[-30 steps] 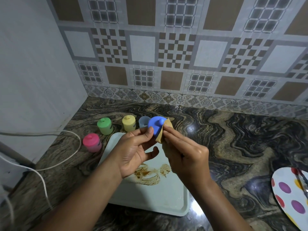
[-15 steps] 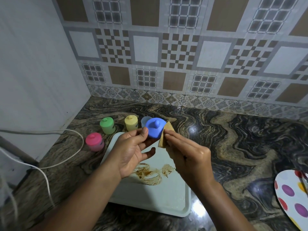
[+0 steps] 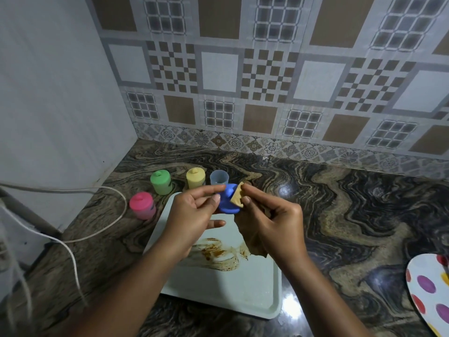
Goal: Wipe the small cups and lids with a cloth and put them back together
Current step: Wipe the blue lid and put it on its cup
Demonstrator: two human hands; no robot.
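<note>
My left hand (image 3: 194,212) pinches a blue lid (image 3: 228,203) between thumb and fingers above a white tray (image 3: 243,290). My right hand (image 3: 269,224) grips a tan cloth (image 3: 237,197) and presses a folded corner of it against the lid's right side; more cloth hangs below my palm. Just behind the lid stands a translucent blue cup (image 3: 219,177) without a lid. To its left are a yellow lidded cup (image 3: 195,177), a green lidded cup (image 3: 160,182) and a pink lidded cup (image 3: 142,205) on the counter.
Brown smears mark the tray's middle. A white cable (image 3: 73,239) loops over the counter at the left, beside a white wall. A polka-dot plate (image 3: 430,290) sits at the right edge. A tiled wall closes the back of the dark marbled counter (image 3: 340,215).
The lid has tilted in my left fingers so its knob faces more toward me, and the cloth corner has shifted across its right side. The cups have not moved.
</note>
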